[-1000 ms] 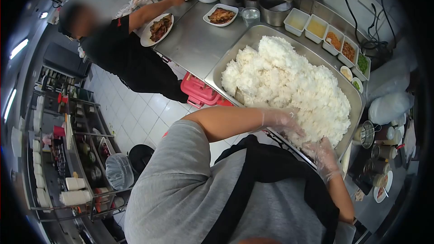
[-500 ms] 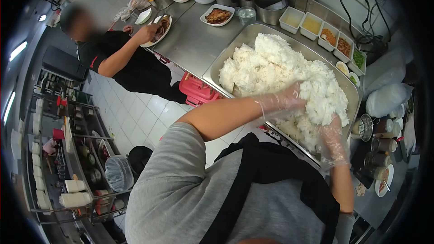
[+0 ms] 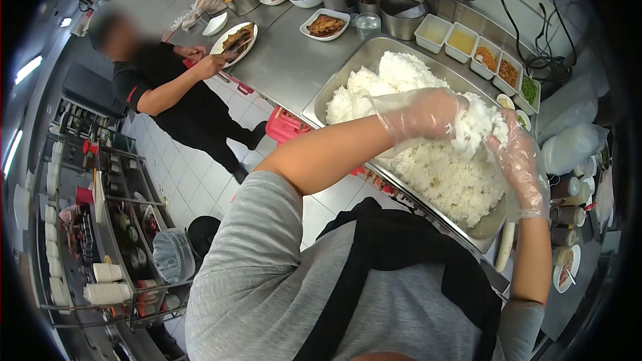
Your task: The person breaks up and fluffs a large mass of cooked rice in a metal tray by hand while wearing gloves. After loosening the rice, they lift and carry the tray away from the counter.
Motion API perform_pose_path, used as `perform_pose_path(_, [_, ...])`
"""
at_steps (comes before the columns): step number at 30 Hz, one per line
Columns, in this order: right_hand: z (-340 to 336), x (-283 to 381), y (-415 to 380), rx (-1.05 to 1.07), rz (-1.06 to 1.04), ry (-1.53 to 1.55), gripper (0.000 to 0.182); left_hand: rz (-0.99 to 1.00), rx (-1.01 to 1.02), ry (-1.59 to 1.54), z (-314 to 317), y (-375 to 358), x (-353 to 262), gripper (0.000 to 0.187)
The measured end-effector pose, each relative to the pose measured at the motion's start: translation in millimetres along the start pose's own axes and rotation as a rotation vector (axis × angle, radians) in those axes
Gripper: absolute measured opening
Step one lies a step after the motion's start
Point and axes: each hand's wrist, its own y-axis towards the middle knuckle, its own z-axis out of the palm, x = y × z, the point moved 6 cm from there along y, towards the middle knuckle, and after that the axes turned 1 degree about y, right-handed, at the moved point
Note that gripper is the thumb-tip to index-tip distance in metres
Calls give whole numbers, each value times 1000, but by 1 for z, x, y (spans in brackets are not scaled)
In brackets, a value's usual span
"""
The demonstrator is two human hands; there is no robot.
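Head view: 2 gloved hands, left hand (image 3: 428, 115) and right hand (image 3: 525, 160), cupped around rice clump (image 3: 476, 122), raised above rice tray (image 3: 348, 79) on bench (image 3: 284, 60).

My gloved left hand (image 3: 428, 115) and gloved right hand (image 3: 525, 160) have risen from the near edge of the heaped white cooked rice (image 3: 441, 167), now cupping a lifted clump of white rice (image 3: 476, 122) between them above the pile.
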Motion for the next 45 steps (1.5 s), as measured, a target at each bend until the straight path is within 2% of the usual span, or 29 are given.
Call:
perform_pose_path(2, [-9, 12, -6, 23, -179, 102, 57, 48, -122, -89, 1, -3, 5, 39])
perform_pose_path(5, [-17, 0, 8, -13, -292, 113, 54, 133, -277, -242, -2, -10, 14, 34])
perform_pose_path(7, [-17, -12, 20, -38, -249, -60, 47, 210, -238, -345, -4, -8, 17, 31])
perform_pose_path(8, [-14, -20, 27, -50, -226, -147, 43, 184, -246, -324, -2, -7, 17, 30])
perform_pose_path(10, [9, -54, 53, -78, -247, -32, 36, 130, -261, -283, 10, -2, 14, 29])
perform_pose_path(13, [41, -52, 60, -72, -135, 114, 32, 91, -317, -214, 42, -5, 22, 33])
perform_pose_path(14, [50, -47, 57, -65, -90, 115, 33, 88, -330, -211, 51, -9, 22, 35])
perform_pose_path(15, [60, -42, 54, -58, -45, 115, 34, 35, -255, -192, 67, -12, 24, 48])
perform_pose_path(17, [80, -43, 38, -34, 21, 32, 38, 121, -174, -158, 73, -23, 20, 54])
perform_pose_path(18, [88, -42, 27, -33, -60, -131, 40, 162, -134, -142, 75, -29, 18, 58])
perform_pose_path(19, [96, -42, 14, -32, -140, -292, 43, 122, -75, -263, 78, -33, 20, 62])
perform_pose_path(20, [103, -40, 1, -30, -222, -452, 46, 158, -95, -280, 77, -39, 16, 62])
perform_pose_path(21, [94, -33, -11, 18, -43, -289, 50, 194, -117, -296, 73, -46, 8, 62])
perform_pose_path(24, [85, -51, -24, -3, -234, -186, 55, 241, -123, -184, 62, -67, -23, 55])
perform_pose_path(25, [62, -28, -33, 164, -20, 13, 62, 259, -104, -136, 72, -68, -26, 53])
perform_pose_path(26, [63, -31, -37, 130, -29, 26, 64, 278, -86, -88, 83, -66, -24, 51])
perform_pose_path(27, [65, -37, -46, 96, -39, 38, 66, 314, -157, -150, 102, -63, -10, 48])
perform_pose_path(29, [57, -14, -64, 77, -197, -410, 75, 274, -118, -174, 100, -61, 5, 46])
perform_pose_path(32, [87, -28, -64, 128, -61, -342, 79, 146, -87, -200, 94, -60, 12, 44])
perform_pose_path(33, [89, -28, -58, -6, -165, -367, 73, 99, -79, -229, 100, -57, 11, 45])
perform_pose_path(36, [108, -65, -21, -39, 171, 399, 63, 39, -159, -229, 142, -37, 20, 47])
perform_pose_path(38, [80, -42, -3, -116, 50, 291, 50, 114, -309, -309, 132, -30, 25, 46])
perform_pose_path(39, [69, -39, 6, -153, -199, 182, 47, 189, -410, -412, 98, -28, 23, 44])
perform_pose_path(40, [62, -37, 0, -179, -417, 68, 44, 208, -406, -483, 78, -27, 19, 42])
perform_pose_path(41, [56, -39, 2, -170, -328, -38, 40, 227, -401, -554, 57, -25, 15, 40])
perform_pose_path(42, [48, -39, 5, -160, -228, -151, 36, 200, -303, -575, 45, -24, 12, 38])
perform_pose_path(44, [27, -31, 10, -187, -218, -224, 32, 116, -160, -359, 25, -34, -1, 39])
perform_pose_path(45, [14, -17, 12, -166, -166, -240, 31, 244, -215, -294, 27, -43, -5, 41])
